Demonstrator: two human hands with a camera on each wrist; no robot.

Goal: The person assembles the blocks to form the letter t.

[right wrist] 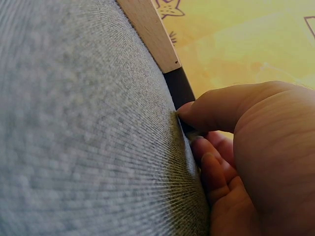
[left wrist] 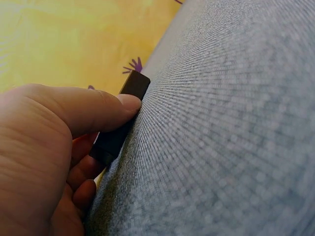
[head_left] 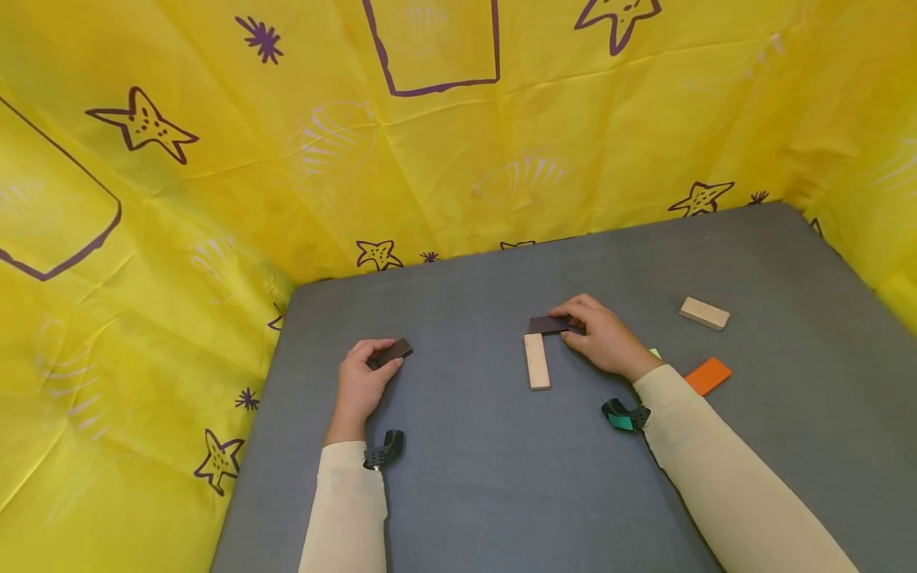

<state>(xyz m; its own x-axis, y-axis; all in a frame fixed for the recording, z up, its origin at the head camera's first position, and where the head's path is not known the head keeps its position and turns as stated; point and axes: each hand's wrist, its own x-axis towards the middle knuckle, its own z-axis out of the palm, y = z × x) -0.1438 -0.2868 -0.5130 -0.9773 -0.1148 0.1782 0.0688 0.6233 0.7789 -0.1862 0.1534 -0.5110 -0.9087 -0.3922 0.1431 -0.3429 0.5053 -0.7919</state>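
Note:
My left hand (head_left: 361,382) pinches a dark brown wooden block (head_left: 396,351) between thumb and fingers on the left side of the table. In the left wrist view, the thumb lies along the face of this dark block (left wrist: 132,90), close over the grey cloth. Further right, my right hand (head_left: 600,334) grips a second dark block (head_left: 548,325), thumb on the near side and fingers on the far side. A pale wooden block (head_left: 536,362) lies just below its left end. In the right wrist view, the pale block (right wrist: 156,37) meets the dark block (right wrist: 180,87) end-on.
An orange block (head_left: 709,376) lies partly behind the right sleeve, with a bit of a light green block (head_left: 655,352) beside it. Another pale block (head_left: 705,313) rests further right. Yellow patterned cloth (head_left: 444,159) hangs behind the grey table (head_left: 473,477).

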